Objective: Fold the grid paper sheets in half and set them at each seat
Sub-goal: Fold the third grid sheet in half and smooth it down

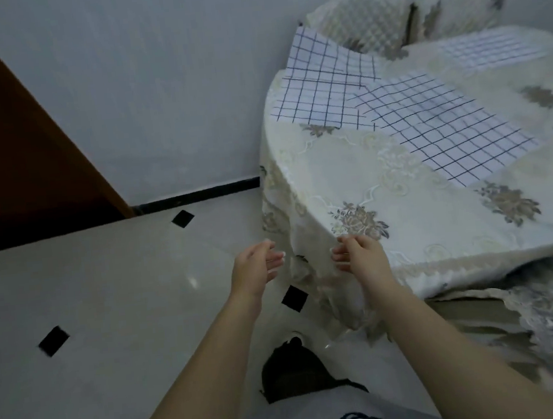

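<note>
Cream tablecloth (349, 168) — draped beside right hand (360, 253).

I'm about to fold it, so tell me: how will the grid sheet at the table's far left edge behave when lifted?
Probably floppy: the grid sheet already curves upward at its far end instead of lying flat. Likely light, since it looks like a single thin sheet. It might slide off if pushed, as it sits right at the rim on the smooth-looking tablecloth.

Bare floor (114, 292) left of table (383, 178): open passage; draped tablecloth (308, 273) blocks right.
</note>
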